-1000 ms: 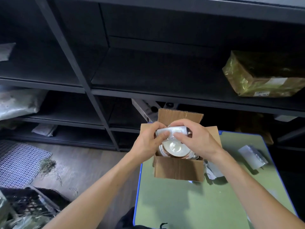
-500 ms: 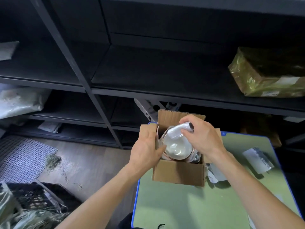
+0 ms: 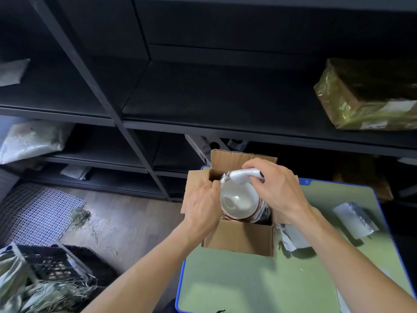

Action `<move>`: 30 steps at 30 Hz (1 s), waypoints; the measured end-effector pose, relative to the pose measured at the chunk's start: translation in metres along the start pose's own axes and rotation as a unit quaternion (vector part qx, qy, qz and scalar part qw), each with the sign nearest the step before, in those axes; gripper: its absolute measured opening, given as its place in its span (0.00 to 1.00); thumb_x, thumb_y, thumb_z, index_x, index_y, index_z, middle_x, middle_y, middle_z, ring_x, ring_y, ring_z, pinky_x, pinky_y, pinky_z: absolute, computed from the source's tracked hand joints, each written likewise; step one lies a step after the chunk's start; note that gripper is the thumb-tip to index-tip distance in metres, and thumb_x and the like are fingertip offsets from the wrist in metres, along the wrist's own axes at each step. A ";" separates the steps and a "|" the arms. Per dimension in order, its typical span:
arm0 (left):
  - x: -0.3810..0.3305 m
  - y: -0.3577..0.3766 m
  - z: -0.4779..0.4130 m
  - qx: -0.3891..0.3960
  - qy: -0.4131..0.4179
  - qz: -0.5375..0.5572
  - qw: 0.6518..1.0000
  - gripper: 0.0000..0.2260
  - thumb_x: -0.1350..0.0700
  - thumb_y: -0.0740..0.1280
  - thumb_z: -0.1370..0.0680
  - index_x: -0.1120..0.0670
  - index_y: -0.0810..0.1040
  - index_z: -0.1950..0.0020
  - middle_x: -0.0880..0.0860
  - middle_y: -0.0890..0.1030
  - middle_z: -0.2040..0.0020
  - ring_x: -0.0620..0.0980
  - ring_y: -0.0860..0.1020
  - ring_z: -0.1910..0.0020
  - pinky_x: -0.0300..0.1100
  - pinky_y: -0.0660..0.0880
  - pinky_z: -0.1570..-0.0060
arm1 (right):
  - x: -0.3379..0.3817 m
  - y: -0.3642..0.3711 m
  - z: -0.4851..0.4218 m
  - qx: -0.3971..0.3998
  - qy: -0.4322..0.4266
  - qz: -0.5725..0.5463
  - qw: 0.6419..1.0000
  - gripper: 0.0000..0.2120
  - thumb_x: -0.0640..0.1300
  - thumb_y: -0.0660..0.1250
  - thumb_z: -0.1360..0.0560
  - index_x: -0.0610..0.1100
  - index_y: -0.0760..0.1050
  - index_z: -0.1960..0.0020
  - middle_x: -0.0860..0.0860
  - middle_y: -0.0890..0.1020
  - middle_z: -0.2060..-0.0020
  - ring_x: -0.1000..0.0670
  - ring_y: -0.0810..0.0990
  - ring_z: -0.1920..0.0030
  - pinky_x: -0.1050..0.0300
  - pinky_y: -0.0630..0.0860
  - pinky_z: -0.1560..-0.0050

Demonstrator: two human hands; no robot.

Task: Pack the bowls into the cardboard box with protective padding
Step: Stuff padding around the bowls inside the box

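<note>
Item: brown corrugated cardboard box (image 3: pixel 239 237), top flaps open, standing at the far left corner of the pale green, blue-edged bench (image 3: pixel 248 285).

Contents: glossy white bowl with a copper-brown outside (image 3: pixel 239 199), seated mouth-up inside the box. More seems to be stacked beneath it, but that is hidden.

Right hand (image 3: pixel 277 186): fingers clenched round a roll of white foam padding (image 3: pixel 244 176), held at the bowl's far rim, against the rear flap.

Left hand (image 3: pixel 203 204): fingers curled over the box's left wall, thumb side close against the bowl. Whether they also nip the padding's end cannot be told.

Change noted: a second ago both hands held the roll together above the bowl. The left hand has since let go and dropped to the wall, steadying the box, while the right alone keeps the roll. The bowl has not shifted.

Reading: the padding is likely being worked into the gap behind the bowl, and is not yet seated.

Also on the bench: a folded silver-white padding sheet (image 3: pixel 354 220), well to the right, and a crumpled silver-white scrap (image 3: pixel 291 238), just beside the box.
</note>
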State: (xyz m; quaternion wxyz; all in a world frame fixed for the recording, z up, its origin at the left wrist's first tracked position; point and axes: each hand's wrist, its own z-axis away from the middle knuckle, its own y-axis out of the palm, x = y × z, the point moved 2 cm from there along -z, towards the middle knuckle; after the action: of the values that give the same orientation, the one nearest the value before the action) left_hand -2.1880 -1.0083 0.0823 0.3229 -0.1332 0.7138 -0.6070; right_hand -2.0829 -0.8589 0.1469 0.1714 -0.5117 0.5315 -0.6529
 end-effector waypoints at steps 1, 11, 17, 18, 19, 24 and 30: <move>0.001 0.000 0.001 -0.006 -0.002 -0.002 1.000 0.08 0.61 0.70 0.31 0.53 0.72 0.63 0.50 0.75 0.70 0.51 0.67 0.70 0.42 0.55 0.73 | 0.002 0.001 -0.003 -0.010 -0.015 -0.006 1.000 0.14 0.40 0.63 0.25 0.56 0.77 0.45 0.61 0.82 0.52 0.56 0.79 0.53 0.63 0.72 0.58; 0.008 0.005 0.003 -0.011 0.007 -0.009 1.000 0.25 0.62 0.66 0.30 0.53 0.77 0.32 0.47 0.77 0.69 0.50 0.66 0.69 0.42 0.58 0.69 | 0.030 0.045 -0.047 0.102 -0.161 0.028 0.981 0.16 0.33 0.64 0.28 0.50 0.81 0.47 0.57 0.81 0.48 0.52 0.80 0.48 0.54 0.78 0.52; 0.015 0.011 0.000 0.015 0.033 -0.007 0.999 0.14 0.60 0.59 0.25 0.53 0.80 0.44 0.48 0.79 0.66 0.50 0.65 0.69 0.42 0.59 0.62 | 0.040 0.061 -0.059 0.150 -0.177 0.170 0.958 0.10 0.40 0.65 0.25 0.54 0.76 0.49 0.57 0.79 0.52 0.51 0.72 0.46 0.55 0.71 0.59; 0.015 0.011 0.000 0.002 0.029 0.015 0.999 0.12 0.61 0.61 0.25 0.54 0.81 0.47 0.49 0.79 0.67 0.50 0.65 0.69 0.43 0.60 0.63 | 0.044 0.064 -0.060 0.153 -0.182 0.186 0.953 0.10 0.40 0.65 0.25 0.53 0.75 0.49 0.56 0.78 0.53 0.50 0.71 0.46 0.56 0.69 0.59; 0.016 0.010 0.001 -0.011 0.024 0.044 0.999 0.10 0.62 0.63 0.27 0.56 0.81 0.49 0.50 0.79 0.67 0.51 0.65 0.69 0.44 0.61 0.65 | 0.047 0.067 -0.060 0.155 -0.190 0.202 0.948 0.10 0.39 0.66 0.26 0.51 0.74 0.48 0.55 0.77 0.53 0.49 0.71 0.47 0.56 0.67 0.58; 0.020 0.008 0.002 0.021 0.001 0.117 0.993 0.14 0.63 0.59 0.27 0.57 0.78 0.45 0.55 0.81 0.58 0.53 0.66 0.60 0.48 0.68 0.64 | 0.047 0.070 -0.050 0.183 -0.178 0.189 0.948 0.24 0.34 0.64 0.27 0.44 0.67 0.33 0.49 0.67 0.37 0.46 0.71 0.42 0.51 0.75 0.47; 0.023 0.013 0.000 0.019 -0.006 0.138 0.990 0.18 0.61 0.58 0.22 0.54 0.76 0.34 0.52 0.83 0.51 0.51 0.66 0.56 0.47 0.71 0.61 | 0.040 0.066 -0.046 0.059 -0.191 0.198 0.960 0.16 0.41 0.68 0.24 0.49 0.72 0.38 0.53 0.77 0.51 0.48 0.75 0.50 0.58 0.72 0.60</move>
State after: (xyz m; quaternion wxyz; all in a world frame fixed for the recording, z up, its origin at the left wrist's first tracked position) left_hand -2.2028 -1.0189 0.0624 0.4104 -0.0304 0.7116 -0.5695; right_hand -2.1600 -0.8907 0.1131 0.4252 -0.5006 0.5400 -0.5264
